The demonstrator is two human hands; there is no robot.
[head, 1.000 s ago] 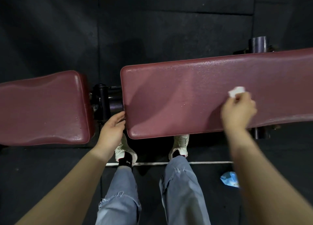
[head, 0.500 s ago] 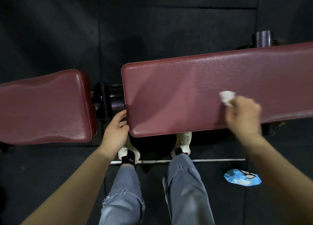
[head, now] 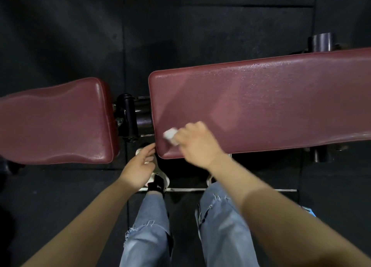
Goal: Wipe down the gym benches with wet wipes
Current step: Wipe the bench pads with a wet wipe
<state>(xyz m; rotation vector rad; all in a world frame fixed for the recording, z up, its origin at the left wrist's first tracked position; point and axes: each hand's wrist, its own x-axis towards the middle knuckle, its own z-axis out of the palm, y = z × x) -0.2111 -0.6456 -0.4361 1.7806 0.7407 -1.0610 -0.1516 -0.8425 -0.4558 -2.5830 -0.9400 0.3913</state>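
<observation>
A long maroon bench pad point(head: 261, 104) stretches across the right of the view, its surface glistening wet. My right hand point(head: 195, 144) grips a folded white wet wipe point(head: 170, 136) and presses it on the pad near its front left corner. My left hand point(head: 140, 165) hovers just off that corner with fingers relaxed and holds nothing. A shorter maroon seat pad point(head: 54, 122) lies to the left, across a gap.
A black hinge and frame point(head: 130, 120) fill the gap between the pads. A dark post point(head: 321, 42) stands behind the long pad at the right. The floor is black rubber matting. A blue wipe pack point(head: 308, 210) peeks out by my right forearm. My feet stand under the pad's front edge.
My right hand has swept the wipe leftward along the long pad, from its middle to the front left corner. My left hand has come off the pad's corner edge.
</observation>
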